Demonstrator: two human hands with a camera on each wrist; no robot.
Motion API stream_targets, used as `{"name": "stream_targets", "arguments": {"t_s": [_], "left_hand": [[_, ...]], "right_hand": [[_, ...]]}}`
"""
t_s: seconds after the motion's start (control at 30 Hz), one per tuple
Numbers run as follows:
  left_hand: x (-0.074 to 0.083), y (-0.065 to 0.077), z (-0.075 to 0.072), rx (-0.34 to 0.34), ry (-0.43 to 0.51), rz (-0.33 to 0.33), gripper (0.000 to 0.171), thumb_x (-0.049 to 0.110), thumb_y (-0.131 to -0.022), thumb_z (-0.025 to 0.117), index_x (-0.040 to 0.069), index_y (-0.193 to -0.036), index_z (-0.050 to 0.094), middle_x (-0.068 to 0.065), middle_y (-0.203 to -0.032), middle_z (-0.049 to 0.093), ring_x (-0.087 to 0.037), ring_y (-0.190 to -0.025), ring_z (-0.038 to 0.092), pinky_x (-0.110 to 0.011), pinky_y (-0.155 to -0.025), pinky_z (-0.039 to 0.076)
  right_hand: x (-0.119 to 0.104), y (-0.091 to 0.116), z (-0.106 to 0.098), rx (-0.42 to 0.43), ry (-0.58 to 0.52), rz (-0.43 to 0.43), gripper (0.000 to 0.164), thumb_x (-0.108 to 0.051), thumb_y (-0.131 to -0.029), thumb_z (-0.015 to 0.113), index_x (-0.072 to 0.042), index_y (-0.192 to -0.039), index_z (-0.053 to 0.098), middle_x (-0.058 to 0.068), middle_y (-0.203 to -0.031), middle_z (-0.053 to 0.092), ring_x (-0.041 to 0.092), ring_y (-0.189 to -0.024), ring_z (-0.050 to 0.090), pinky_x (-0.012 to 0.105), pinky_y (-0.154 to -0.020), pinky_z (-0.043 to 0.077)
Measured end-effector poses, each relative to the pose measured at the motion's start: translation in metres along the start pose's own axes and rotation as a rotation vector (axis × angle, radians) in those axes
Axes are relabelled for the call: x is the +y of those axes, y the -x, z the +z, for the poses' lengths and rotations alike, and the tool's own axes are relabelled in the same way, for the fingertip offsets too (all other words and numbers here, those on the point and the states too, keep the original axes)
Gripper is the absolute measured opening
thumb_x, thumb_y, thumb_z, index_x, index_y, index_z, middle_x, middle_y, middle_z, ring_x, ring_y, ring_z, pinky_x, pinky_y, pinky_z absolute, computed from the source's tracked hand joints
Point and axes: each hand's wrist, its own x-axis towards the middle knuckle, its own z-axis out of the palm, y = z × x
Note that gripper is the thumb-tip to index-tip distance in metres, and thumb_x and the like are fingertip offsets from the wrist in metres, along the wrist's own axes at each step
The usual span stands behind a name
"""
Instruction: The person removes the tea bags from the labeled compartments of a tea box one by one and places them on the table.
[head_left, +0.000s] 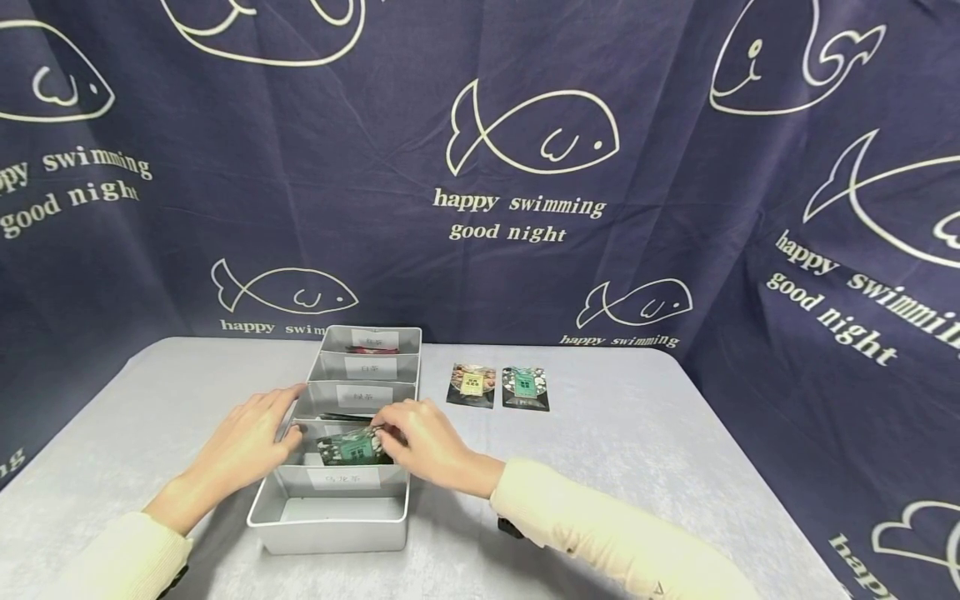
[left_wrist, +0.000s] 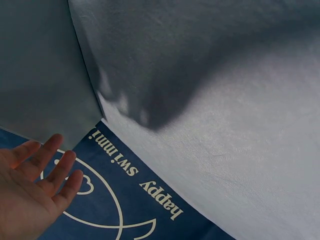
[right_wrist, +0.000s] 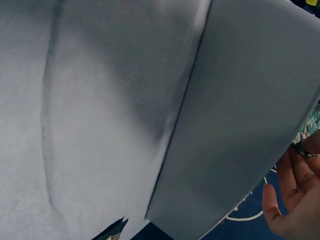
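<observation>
A long grey divided box [head_left: 330, 537] stands on the table, with white paper labels on its dividers. My right hand [head_left: 429, 440] reaches over the box's right rim and pinches the edge of a green and black tea packet [head_left: 355, 447]. This packet lies tilted in the compartment just behind the front one. In the right wrist view the right hand [right_wrist: 295, 200] shows at the rim, with part of the packet [right_wrist: 311, 122] beyond the box wall. My left hand [head_left: 247, 437] rests at the left rim, fingers extended; the left wrist view shows those fingers [left_wrist: 62, 172] loosely spread.
Right of the box lie a yellow-labelled packet [head_left: 472, 385] and a green-labelled packet [head_left: 526, 388], side by side on the table [head_left: 615, 467]. Something red [head_left: 375, 351] sits in the rearmost compartment. A dark blue fish-print curtain [head_left: 390, 167] hangs behind the table.
</observation>
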Motion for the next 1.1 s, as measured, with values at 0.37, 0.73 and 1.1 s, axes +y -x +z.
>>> {"name": "stream_targets", "arguments": {"t_s": [0.37,0.73,1.1], "left_hand": [[0.000,-0.001,0.000,-0.004,0.002,-0.002,0.056,0.018,-0.081,0.056,-0.002,-0.132,0.042,-0.024,-0.123,0.054,-0.043,-0.112,0.049,-0.058,-0.092,0.039],[0.000,-0.001,-0.001,-0.011,0.001,-0.011,0.056,0.019,-0.081,0.055,-0.002,-0.132,0.041,-0.024,-0.124,0.054,-0.044,-0.113,0.048,-0.058,-0.092,0.039],[0.001,0.000,-0.001,0.008,0.005,-0.006,0.055,0.020,-0.082,0.055,-0.001,-0.131,0.043,-0.022,-0.123,0.055,-0.042,-0.113,0.049,-0.057,-0.091,0.040]], "right_hand": [[0.001,-0.008,-0.018,0.083,-0.131,0.033,0.015,-0.008,-0.085,0.057,-0.007,-0.097,0.066,0.002,-0.091,0.070,0.006,-0.073,0.061,0.010,-0.067,0.050],[0.010,-0.013,-0.045,0.167,-0.170,0.024,0.013,-0.009,-0.086,0.055,-0.008,-0.093,0.066,0.000,-0.081,0.069,0.007,-0.069,0.059,0.014,-0.063,0.049],[0.039,-0.004,-0.065,0.241,-0.186,0.053,0.011,-0.005,-0.084,0.058,-0.007,-0.088,0.068,0.001,-0.073,0.068,0.008,-0.064,0.059,0.020,-0.056,0.050]]}}
